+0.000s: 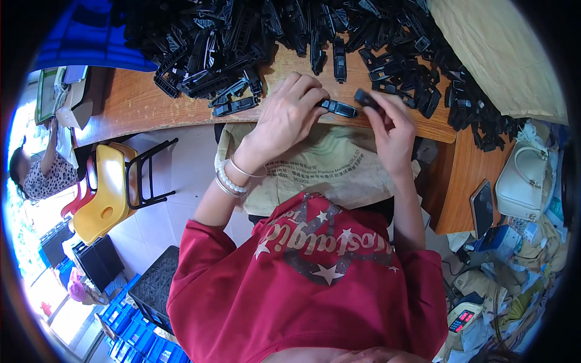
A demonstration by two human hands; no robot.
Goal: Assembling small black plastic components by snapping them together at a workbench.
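My left hand [289,115], with bracelets at its wrist, is closed on a long black plastic part [339,108] near the table's front edge. The part points to the right, and its held end is hidden under my fingers. Just right of it, my right hand [392,121] pinches a small dark block-like piece [365,98] between thumb and fingers, slightly blurred. The two pieces are apart. A similar black part [339,60] lies lengthwise on the wooden table [290,63] beyond my hands, and another [236,107] rests left of my left hand.
A big heap of black plastic parts [212,42] covers the table's far side, with more parts [402,75] at right. Beige sacking [327,163] lies over my lap. A white handbag [521,181] and a phone [482,209] are at right, a yellow chair [109,193] at left. Another person [45,172] is far left.
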